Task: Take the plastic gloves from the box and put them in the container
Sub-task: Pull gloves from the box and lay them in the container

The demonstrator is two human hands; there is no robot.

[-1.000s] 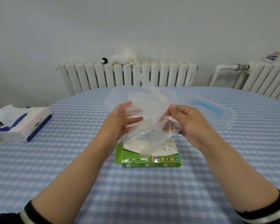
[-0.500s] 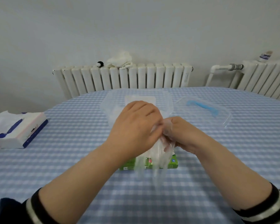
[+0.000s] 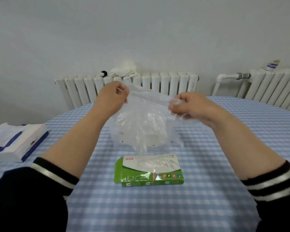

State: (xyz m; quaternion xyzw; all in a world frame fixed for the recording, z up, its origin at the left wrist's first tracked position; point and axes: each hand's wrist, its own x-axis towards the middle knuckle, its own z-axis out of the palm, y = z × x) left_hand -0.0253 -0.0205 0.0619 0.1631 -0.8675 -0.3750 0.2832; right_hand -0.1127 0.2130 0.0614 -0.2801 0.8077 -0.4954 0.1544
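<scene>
Both hands are holding a clear plastic glove (image 3: 146, 114) stretched between them above the middle of the frame. The left hand (image 3: 111, 97) is pinching the glove's upper left edge between curled fingers and thumb, and the right hand (image 3: 189, 106) is gripping the bunched right edge the same way. The rest of the film is hanging down, its lower tips dangling just above the box (image 3: 149, 169). The green and white box is lying flat on the checked table (image 3: 208, 206) at lower centre, with more film poking from its opening. The container (image 3: 124, 136) is showing dimly through the hanging glove, behind the box. A tissue pack (image 3: 18, 141) is sitting at the left edge, and a radiator (image 3: 157, 84) is standing along the wall at the back.
</scene>
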